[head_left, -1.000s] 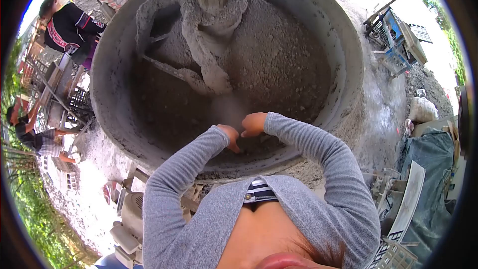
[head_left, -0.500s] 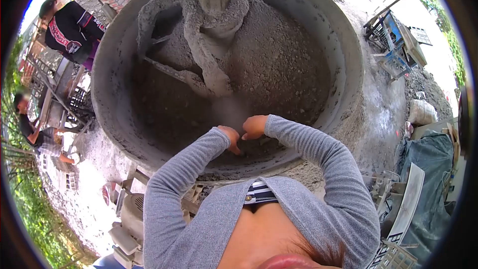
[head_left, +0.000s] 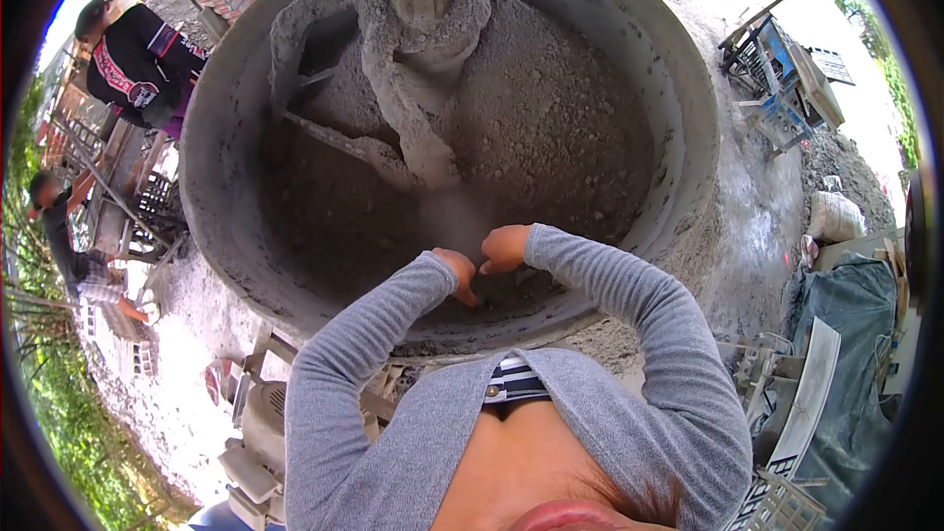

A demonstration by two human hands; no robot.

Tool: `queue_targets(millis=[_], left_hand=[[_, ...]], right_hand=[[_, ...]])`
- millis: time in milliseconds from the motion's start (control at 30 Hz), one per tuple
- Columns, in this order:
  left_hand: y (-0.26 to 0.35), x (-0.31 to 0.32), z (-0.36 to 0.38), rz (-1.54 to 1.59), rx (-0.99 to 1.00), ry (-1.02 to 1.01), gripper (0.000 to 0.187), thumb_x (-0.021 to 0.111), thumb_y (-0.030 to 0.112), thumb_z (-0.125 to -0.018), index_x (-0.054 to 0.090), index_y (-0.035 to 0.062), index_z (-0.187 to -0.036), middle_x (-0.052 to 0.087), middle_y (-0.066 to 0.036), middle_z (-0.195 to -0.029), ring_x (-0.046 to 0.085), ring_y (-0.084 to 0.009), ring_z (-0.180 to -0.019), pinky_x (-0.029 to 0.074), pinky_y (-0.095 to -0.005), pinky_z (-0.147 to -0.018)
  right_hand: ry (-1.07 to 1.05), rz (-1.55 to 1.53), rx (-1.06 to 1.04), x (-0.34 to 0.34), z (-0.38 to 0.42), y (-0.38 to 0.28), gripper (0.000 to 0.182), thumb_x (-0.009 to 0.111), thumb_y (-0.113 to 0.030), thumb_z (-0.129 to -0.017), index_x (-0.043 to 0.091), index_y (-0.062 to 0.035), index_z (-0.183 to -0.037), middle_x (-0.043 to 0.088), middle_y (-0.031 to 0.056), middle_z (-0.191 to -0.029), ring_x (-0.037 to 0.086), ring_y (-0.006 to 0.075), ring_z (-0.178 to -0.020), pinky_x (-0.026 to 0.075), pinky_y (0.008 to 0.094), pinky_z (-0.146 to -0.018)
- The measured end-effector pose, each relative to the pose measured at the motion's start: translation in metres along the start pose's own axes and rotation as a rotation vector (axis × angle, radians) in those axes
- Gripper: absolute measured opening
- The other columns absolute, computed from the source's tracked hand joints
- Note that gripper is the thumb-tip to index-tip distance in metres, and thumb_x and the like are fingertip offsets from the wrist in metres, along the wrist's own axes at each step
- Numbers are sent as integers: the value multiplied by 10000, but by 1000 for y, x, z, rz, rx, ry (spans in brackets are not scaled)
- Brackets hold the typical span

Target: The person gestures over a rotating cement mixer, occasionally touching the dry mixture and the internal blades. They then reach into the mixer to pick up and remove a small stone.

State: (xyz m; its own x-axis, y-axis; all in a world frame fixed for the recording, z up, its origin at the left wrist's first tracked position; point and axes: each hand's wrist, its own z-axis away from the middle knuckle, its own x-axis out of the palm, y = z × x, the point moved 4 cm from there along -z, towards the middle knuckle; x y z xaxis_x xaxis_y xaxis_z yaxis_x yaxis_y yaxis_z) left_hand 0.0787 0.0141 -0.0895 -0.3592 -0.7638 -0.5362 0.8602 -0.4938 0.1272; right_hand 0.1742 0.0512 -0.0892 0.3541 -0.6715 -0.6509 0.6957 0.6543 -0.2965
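A big round grey mixer drum fills the upper middle of the view, with a heap of crumbly grey mix inside. A caked central hub with arms rises from the heap. Over the drum's near side, my left hand has its fingers curled downward; what it holds, if anything, is hidden. Close to its right, a small gap apart, my right hand is curled too, its fingertips out of sight. A faint pale haze hangs just beyond both hands.
Two people are on the left, one in a black top, one seated lower down. A motor lies at the drum's lower left. To the right are a blue metal frame, a white sack and a dark tarp.
My hands have barely moved. The seated person on the left has shifted posture, with an arm now reaching up toward the rack.
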Motion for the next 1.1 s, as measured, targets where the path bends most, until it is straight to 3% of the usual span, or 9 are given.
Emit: queue_targets(millis=[100, 700, 800, 867, 1100], left_hand=[[3, -3, 6, 14, -9, -70, 624, 635, 563, -676, 621, 81, -1072, 621, -98, -1084, 579, -248, -1036, 454, -373, -872], [-7, 8, -11, 4, -3, 108, 506, 644, 552, -703, 679, 94, -917, 666, -45, -943, 617, -216, -944, 474, -348, -823], [-4, 4, -7, 17, -7, 81, 521, 646, 550, -702, 672, 92, -950, 662, -50, -966, 612, -224, -959, 470, -354, -830], [-2, 2, -3, 4, -20, -42, 689, 639, 553, -692, 540, 97, -1199, 569, -100, -1184, 532, -257, -1113, 433, -379, -918], [-4, 4, -7, -4, -10, -3, 684, 638, 553, -692, 545, 94, -1191, 574, -99, -1176, 537, -258, -1104, 437, -376, -914]], right_hand=[[-29, 7, -19, 0, 2, -1, 473, 507, -419, -871, 619, 7, -1043, 613, 191, -1052, 575, 335, -1001, 445, 408, -866], [41, -14, 2, 0, -3, 5, 428, 544, -409, -837, 650, -26, -995, 631, 162, -1026, 584, 325, -989, 449, 410, -858], [25, -22, 7, 1, -2, 4, 425, 542, -410, -839, 652, -25, -982, 631, 164, -1024, 584, 327, -989, 448, 411, -860], [13, -27, 14, 3, -5, 5, 425, 539, -410, -841, 651, -26, -984, 631, 165, -1025, 583, 327, -989, 448, 412, -858], [-16, -4, -2, 2, -4, 4, 476, 518, -423, -867, 606, 6, -1053, 609, 190, -1058, 567, 344, -1011, 439, 411, -872]])
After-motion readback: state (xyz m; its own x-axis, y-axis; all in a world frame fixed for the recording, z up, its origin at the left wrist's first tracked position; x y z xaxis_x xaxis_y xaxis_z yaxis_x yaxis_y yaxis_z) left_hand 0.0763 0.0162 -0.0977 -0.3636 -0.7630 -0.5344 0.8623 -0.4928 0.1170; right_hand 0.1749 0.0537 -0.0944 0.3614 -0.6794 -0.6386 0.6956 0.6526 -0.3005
